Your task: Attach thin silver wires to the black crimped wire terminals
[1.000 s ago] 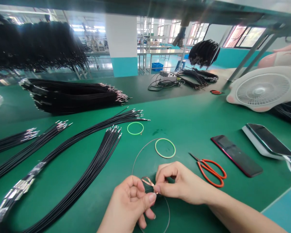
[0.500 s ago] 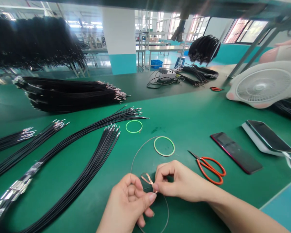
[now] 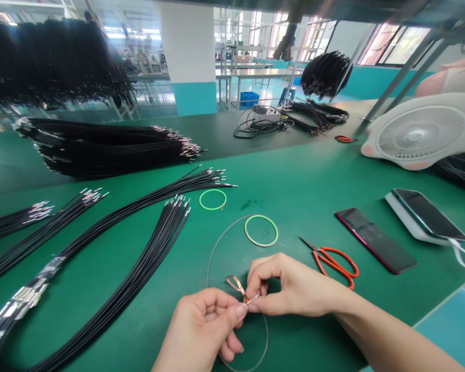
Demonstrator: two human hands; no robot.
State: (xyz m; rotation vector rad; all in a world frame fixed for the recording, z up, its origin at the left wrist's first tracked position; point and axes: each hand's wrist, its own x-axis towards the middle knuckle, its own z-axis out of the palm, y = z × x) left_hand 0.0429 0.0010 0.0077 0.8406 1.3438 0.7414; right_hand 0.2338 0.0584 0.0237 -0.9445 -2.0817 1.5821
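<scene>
Left index finger (image 3: 222, 296) nearer thumb (image 3: 232, 316), copper loop (image 3: 241, 290) between both hands (image 3: 207, 323) (image 3: 290, 288)

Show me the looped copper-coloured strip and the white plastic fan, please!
Looped copper-coloured strip (image 3: 241, 290): head view, where its loop narrows.
White plastic fan (image 3: 415, 135): head view, on the grille's middle.

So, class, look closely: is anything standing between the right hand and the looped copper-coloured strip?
Nothing visible is in the way. The right hand has its fingertips right at the lower end of the copper-coloured strip, where the left hand's fingertips also meet. The orange-handled scissors lie off to the right, outside that gap.
</scene>
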